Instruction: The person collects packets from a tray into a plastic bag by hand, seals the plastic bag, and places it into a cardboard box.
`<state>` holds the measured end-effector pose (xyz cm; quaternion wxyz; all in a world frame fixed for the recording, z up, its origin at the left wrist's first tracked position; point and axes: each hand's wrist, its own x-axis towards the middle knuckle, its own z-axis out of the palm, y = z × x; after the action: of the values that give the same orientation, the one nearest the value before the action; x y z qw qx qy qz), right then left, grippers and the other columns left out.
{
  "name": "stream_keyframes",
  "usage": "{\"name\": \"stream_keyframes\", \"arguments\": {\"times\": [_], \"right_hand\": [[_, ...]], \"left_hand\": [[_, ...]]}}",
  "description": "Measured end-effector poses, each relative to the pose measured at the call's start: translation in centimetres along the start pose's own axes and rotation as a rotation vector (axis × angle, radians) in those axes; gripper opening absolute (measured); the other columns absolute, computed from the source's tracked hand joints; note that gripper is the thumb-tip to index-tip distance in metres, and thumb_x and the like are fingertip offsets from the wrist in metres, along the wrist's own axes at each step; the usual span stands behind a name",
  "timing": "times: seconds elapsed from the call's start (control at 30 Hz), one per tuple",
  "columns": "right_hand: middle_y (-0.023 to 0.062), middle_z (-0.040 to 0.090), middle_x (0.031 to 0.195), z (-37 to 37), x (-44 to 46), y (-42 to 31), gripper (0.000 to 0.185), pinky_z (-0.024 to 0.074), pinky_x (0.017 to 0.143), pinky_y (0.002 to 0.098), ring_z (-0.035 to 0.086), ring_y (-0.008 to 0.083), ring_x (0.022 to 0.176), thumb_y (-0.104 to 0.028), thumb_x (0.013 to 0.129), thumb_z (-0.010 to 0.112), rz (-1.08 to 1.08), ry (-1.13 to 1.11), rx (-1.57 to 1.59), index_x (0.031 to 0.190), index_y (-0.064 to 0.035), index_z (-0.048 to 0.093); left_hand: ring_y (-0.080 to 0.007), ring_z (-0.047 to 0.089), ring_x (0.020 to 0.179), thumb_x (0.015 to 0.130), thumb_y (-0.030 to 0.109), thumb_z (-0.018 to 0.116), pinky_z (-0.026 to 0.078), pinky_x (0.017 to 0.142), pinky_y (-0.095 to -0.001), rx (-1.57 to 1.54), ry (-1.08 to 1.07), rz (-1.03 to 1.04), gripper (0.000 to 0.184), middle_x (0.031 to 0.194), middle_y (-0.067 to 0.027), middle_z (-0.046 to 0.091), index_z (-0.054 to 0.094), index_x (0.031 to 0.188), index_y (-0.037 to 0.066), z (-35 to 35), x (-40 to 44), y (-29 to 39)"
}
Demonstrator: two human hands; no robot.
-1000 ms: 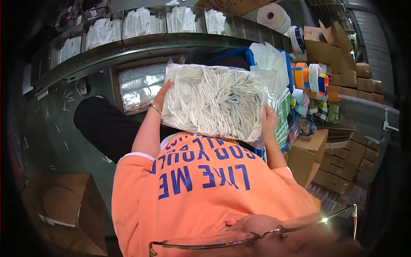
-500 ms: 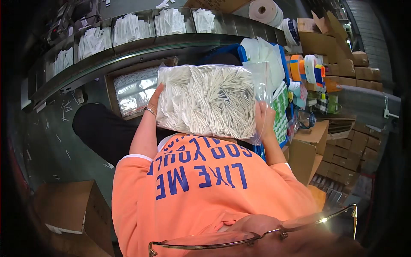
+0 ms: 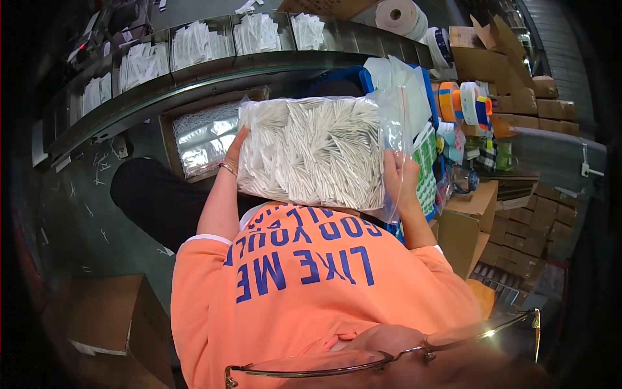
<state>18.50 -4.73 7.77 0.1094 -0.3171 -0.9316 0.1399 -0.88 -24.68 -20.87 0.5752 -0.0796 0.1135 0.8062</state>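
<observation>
A clear zip-type plastic bag (image 3: 311,152) packed with many thin white paper-like sticks lies across my lap, in front of my orange shirt. My left hand (image 3: 236,148) grips its left edge, with most of the fingers hidden behind the bag. At the other end, my right hand (image 3: 402,174) is closed around the loose clear plastic beside the sticks. That slack end of the bag stands up to the right, above my right hand.
Ahead runs a metal trough (image 3: 214,61) with several bundles of white strips. An open carton (image 3: 170,139) holds shiny clear packets. To my right are a blue crate (image 3: 427,91), tape rolls (image 3: 468,104) and cardboard boxes (image 3: 470,220). Another carton (image 3: 103,311) stands lower left.
My right hand has shifted slightly, and the clear end of the bag is raised a little. The sticks near that end have settled differently. My left hand stays in place.
</observation>
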Motion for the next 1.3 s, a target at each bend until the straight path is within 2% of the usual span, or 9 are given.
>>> {"name": "stream_keyframes", "arguments": {"times": [0.07, 0.13, 0.23, 0.57, 0.77, 0.87, 0.97, 1.1, 1.3], "right_hand": [[0.0208, 0.051, 0.062, -0.1, 0.0, -0.2, 0.029, 0.0395, 0.052, 0.0393, 0.051, 0.0369, 0.055, -0.016, 0.085, 0.058, 0.014, -0.007, 0.027, 0.063, 0.0019, 0.053], [0.0045, 0.042, 0.053, -0.1, 0.0, -0.4, 0.027, 0.0299, 0.046, 0.0290, 0.036, 0.0072, 0.053, -0.013, 0.088, 0.055, -0.032, 0.008, 0.138, 0.066, 0.0028, 0.050], [0.0140, 0.054, 0.061, -0.6, -0.1, 0.1, 0.026, 0.0419, 0.056, 0.0328, 0.054, 0.0205, 0.056, -0.015, 0.088, 0.055, 0.103, -0.092, 0.181, 0.069, 0.0024, 0.057], [0.0074, 0.061, 0.092, -4.8, 1.8, 2.2, 0.073, 0.0477, 0.075, 0.0300, 0.059, 0.0173, 0.083, -0.061, 0.093, 0.023, 0.123, -0.637, 0.797, 0.099, 0.0021, 0.059], [0.0083, 0.060, 0.086, -5.9, 2.8, -0.5, 0.056, 0.0454, 0.077, 0.0346, 0.059, 0.0201, 0.082, -0.047, 0.095, 0.031, 0.028, -0.737, 0.292, 0.103, -0.0001, 0.060], [0.0183, 0.056, 0.081, -4.9, 2.2, -0.3, 0.038, 0.0434, 0.072, 0.0375, 0.056, 0.0325, 0.077, -0.026, 0.094, 0.034, -0.159, -0.596, 0.081, 0.092, 0.0031, 0.058], [0.0181, 0.056, 0.080, -3.5, 1.1, -0.1, 0.030, 0.0432, 0.069, 0.0384, 0.056, 0.0335, 0.076, -0.021, 0.091, 0.041, -0.229, -0.400, -0.057, 0.087, 0.0029, 0.058], [0.0199, 0.056, 0.078, -1.5, 0.1, 0.1, 0.022, 0.0439, 0.065, 0.0406, 0.054, 0.0369, 0.072, -0.014, 0.088, 0.048, -0.267, -0.178, 0.045, 0.079, 0.0036, 0.058], [0.0119, 0.052, 0.066, -0.5, -0.9, 0.4, 0.013, 0.0404, 0.055, 0.0302, 0.051, 0.0217, 0.058, -0.003, 0.081, 0.058, -0.160, -0.002, 0.327, 0.071, 0.0038, 0.054]], "left_hand": [[-0.0259, 0.055, 0.110, 0.078, 0.043, 0.068, 0.045, 0.095, -0.0377, -0.005, -0.003, -0.002, 0.072, 0.124, -0.0140, 0.054, 0.042, 0.132, 0.004, 0.3, -0.1, 0.0], [-0.0261, 0.055, 0.110, 0.077, 0.043, 0.068, 0.045, 0.095, -0.0379, 0.002, -0.011, 0.008, 0.072, 0.124, -0.0142, 0.054, 0.042, 0.131, 0.003, 0.7, -0.2, 0.1], [-0.0264, 0.055, 0.110, 0.078, 0.042, 0.068, 0.045, 0.095, -0.0381, 0.016, -0.006, 0.012, 0.071, 0.124, -0.0142, 0.054, 0.042, 0.131, 0.003, 1.0, -0.4, 0.2], [-0.0269, 0.055, 0.110, 0.079, 0.043, 0.065, 0.044, 0.095, -0.0388, 0.096, 0.077, 0.046, 0.069, 0.124, -0.0134, 0.054, 0.043, 0.131, 0.004, 2.1, -0.8, 0.7], [-0.0281, 0.055, 0.109, 0.079, 0.046, 0.064, 0.046, 0.092, -0.0398, 0.131, 0.106, 0.074, 0.072, 0.123, -0.0149, 0.054, 0.041, 0.132, 0.004, 3.3, -1.5, 0.8], [-0.0281, 0.056, 0.107, 0.079, 0.047, 0.063, 0.046, 0.092, -0.0397, 0.158, 0.118, 0.084, 0.071, 0.122, -0.0150, 0.055, 0.041, 0.132, 0.003, 4.1, -1.8, 0.9], [-0.0285, 0.056, 0.108, 0.080, 0.045, 0.063, 0.046, 0.093, -0.0401, 0.158, 0.141, 0.078, 0.069, 0.122, -0.0154, 0.055, 0.042, 0.131, 0.003, 4.8, -2.3, 1.1], [-0.0289, 0.056, 0.109, 0.081, 0.042, 0.062, 0.045, 0.094, -0.0401, 0.157, 0.121, 0.085, 0.067, 0.123, -0.0153, 0.054, 0.042, 0.132, 0.004, 4.4, -2.2, 1.0], [-0.0285, 0.056, 0.109, 0.082, 0.044, 0.060, 0.045, 0.094, -0.0400, 0.150, 0.123, 0.090, 0.067, 0.123, -0.0155, 0.054, 0.041, 0.133, 0.004, 2.9, -1.7, 0.5]]}}
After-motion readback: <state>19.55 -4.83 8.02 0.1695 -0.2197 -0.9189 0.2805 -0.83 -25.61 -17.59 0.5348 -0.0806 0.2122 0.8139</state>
